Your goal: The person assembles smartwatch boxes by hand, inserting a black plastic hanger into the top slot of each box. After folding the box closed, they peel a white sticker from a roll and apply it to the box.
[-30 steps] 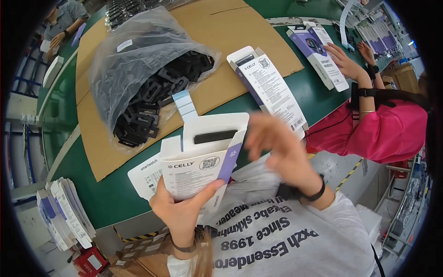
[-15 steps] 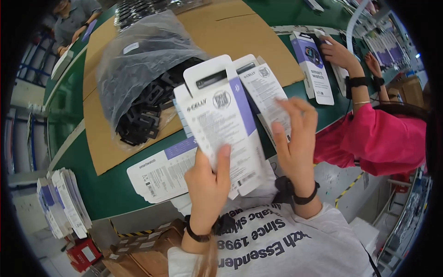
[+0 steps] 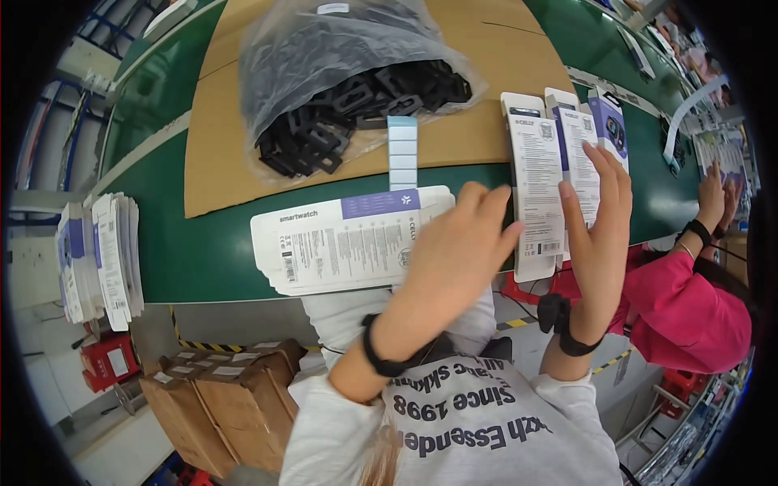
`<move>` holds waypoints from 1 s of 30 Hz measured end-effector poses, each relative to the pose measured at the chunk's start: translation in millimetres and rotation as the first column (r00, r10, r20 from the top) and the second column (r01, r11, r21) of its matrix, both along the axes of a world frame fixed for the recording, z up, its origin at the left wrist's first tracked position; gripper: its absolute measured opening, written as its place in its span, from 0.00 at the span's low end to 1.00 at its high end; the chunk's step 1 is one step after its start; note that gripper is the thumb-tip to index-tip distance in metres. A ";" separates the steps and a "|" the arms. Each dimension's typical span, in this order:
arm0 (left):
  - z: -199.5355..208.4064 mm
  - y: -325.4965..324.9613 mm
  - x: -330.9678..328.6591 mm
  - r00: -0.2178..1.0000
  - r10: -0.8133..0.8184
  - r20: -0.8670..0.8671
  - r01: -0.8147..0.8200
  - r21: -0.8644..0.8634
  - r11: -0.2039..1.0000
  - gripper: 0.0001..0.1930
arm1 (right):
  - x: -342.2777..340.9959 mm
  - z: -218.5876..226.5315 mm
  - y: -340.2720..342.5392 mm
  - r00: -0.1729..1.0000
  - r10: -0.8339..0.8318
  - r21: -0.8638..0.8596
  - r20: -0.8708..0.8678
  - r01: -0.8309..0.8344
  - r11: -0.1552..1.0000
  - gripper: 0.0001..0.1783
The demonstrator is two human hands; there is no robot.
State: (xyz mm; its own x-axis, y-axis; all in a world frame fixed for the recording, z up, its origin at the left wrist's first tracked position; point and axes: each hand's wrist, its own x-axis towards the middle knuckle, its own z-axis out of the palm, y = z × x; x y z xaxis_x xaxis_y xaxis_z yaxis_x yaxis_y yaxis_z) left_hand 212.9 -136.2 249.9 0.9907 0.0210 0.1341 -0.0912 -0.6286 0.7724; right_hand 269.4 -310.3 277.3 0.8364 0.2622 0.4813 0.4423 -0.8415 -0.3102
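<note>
My left hand (image 3: pixel 462 243) is loosely curled with nothing visible in it, its thumb close to the left edge of a white and purple smartwatch box (image 3: pixel 536 186). Spread fingers and an open palm show on my right hand (image 3: pixel 600 223), over a second box (image 3: pixel 580 134) just to the right. Both boxes lie side by side on the green table, with printed backs up and hang tabs away from me. A flattened, unfolded carton (image 3: pixel 340 243) lies left of my left hand. Beyond it is a strip of light blue stickers (image 3: pixel 403 154).
A clear plastic bag (image 3: pixel 324 73) spills black plastic pieces (image 3: pixel 356 105) onto a cardboard sheet (image 3: pixel 219 154). Flat cartons (image 3: pixel 113 259) stack at the left table edge. Another box (image 3: pixel 609 121) lies farther right. A co-worker in a pink sleeve (image 3: pixel 681 283) sits at the right.
The box my left hand held up has been set down at the right beside the other one, and that hand has let go. The view has shifted.
</note>
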 end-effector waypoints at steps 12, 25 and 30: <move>-3.0 128.9 -63.5 0.999 0.015 -0.038 0.001 0.374 0.927 0.52 | 65.5 -25.9 231.1 0.729 0.619 -0.073 -0.292 -0.662 0.746 0.17; -5.3 148.2 -51.9 0.998 -0.048 0.026 0.037 0.337 0.941 0.51 | 28.8 46.5 152.1 0.826 0.561 0.336 -0.063 -0.511 0.791 0.15; 17.7 137.4 -63.0 0.995 0.041 0.092 -0.064 0.265 0.962 0.51 | -20.8 60.4 78.6 0.858 0.438 0.583 -0.269 -0.217 0.783 0.14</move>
